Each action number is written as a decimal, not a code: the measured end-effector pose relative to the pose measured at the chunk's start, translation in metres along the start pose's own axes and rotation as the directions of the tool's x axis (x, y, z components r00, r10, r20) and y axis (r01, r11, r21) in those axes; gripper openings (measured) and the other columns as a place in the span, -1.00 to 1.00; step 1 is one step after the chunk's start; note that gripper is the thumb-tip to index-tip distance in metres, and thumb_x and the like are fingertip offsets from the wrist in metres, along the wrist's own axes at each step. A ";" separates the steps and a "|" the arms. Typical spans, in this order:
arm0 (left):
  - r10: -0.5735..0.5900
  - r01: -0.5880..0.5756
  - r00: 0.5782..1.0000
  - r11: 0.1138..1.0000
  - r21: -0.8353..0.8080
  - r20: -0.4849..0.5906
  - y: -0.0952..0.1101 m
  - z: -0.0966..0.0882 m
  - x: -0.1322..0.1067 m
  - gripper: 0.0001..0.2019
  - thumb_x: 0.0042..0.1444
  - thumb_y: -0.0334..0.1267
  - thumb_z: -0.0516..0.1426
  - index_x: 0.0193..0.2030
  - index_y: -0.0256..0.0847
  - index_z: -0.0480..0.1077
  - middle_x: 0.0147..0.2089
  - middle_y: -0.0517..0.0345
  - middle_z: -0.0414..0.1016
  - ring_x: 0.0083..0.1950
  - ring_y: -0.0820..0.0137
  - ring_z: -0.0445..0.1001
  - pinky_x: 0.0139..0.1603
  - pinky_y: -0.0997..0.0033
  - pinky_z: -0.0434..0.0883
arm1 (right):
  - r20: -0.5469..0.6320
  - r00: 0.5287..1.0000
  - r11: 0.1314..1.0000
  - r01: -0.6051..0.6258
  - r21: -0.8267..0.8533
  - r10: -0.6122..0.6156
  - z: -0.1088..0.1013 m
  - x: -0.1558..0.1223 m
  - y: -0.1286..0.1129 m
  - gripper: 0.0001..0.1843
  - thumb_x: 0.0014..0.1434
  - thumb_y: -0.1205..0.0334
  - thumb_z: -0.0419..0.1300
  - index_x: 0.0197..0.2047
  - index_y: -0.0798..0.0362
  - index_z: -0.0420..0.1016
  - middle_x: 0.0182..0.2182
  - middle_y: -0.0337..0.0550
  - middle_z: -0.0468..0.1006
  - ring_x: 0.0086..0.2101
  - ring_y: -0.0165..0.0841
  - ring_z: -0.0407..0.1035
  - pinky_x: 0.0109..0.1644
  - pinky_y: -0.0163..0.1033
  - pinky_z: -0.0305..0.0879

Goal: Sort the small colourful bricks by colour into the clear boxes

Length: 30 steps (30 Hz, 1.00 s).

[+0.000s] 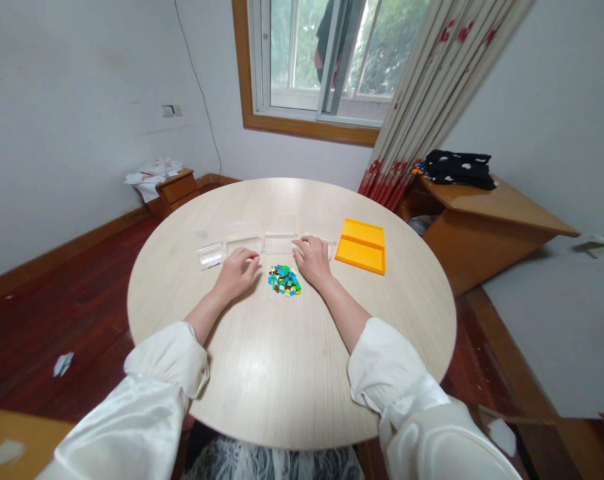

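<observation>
A small heap of building bricks (285, 281), mostly green, blue, brown and yellow, lies on the round table between my hands. My left hand (235, 272) rests left of the heap, its fingers loosely bent, with a gap between thumb and forefinger and nothing visible in it. On the heap's other side, my right hand (313, 261) has its bent fingertips at the edge of a clear plastic box (279, 244); no held thing shows, and the fingers look slightly apart. Another clear box (245, 244) stands just beyond my left hand.
An open yellow case (362, 247) lies at the right of the pale round table (277, 373). A small clear container (211, 257) sits at the left. Beyond the table are a tilted wooden cabinet (487, 227) with dark cloth (459, 169) and a long curtain (432, 87).
</observation>
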State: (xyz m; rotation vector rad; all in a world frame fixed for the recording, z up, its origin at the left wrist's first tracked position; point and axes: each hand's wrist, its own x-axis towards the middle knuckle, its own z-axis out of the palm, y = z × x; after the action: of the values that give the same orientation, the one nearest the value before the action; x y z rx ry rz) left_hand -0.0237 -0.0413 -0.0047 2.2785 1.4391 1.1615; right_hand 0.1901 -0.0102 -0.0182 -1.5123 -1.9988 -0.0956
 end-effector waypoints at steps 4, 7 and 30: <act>-0.042 0.059 0.992 0.988 -0.141 0.122 0.014 0.022 0.002 -0.63 0.18 -0.10 -0.08 -0.09 -0.28 0.40 -0.04 -0.07 0.48 0.00 0.27 0.41 0.10 0.24 0.29 | -0.071 0.997 0.976 0.004 0.219 0.012 -0.003 -0.004 -0.006 -0.69 0.24 0.30 -0.04 -0.08 0.09 0.48 -0.12 0.01 0.47 -0.05 -0.26 0.27 0.07 -0.15 0.11; -0.121 0.160 0.976 0.962 -0.219 0.181 0.022 0.037 0.007 -0.54 0.20 -0.07 -0.12 0.02 -0.35 0.36 0.08 -0.14 0.43 0.12 0.24 0.36 0.18 0.20 0.22 | -0.046 0.998 0.887 -0.021 0.461 0.047 -0.001 -0.008 -0.011 -0.65 0.25 0.27 -0.09 -0.05 0.09 0.46 -0.11 -0.05 0.51 -0.07 -0.35 0.34 0.06 -0.23 0.20; -0.182 0.295 0.955 0.576 -0.762 0.233 0.021 0.062 0.015 -0.48 0.06 0.17 0.02 -0.04 -0.23 0.32 -0.08 -0.01 0.43 -0.10 0.30 0.44 0.05 0.22 0.31 | 0.259 0.941 0.456 -0.333 0.825 0.218 0.022 -0.023 -0.006 -0.46 0.20 -0.11 0.02 0.12 0.01 0.38 -0.08 -0.04 0.55 -0.05 -0.26 0.42 0.16 -0.04 0.22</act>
State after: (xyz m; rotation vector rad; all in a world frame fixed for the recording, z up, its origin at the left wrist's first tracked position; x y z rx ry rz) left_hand 0.0373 -0.0257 -0.0275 1.4353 0.8549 1.2003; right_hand 0.1785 -0.0225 -0.0456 -1.1027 -1.4146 1.0308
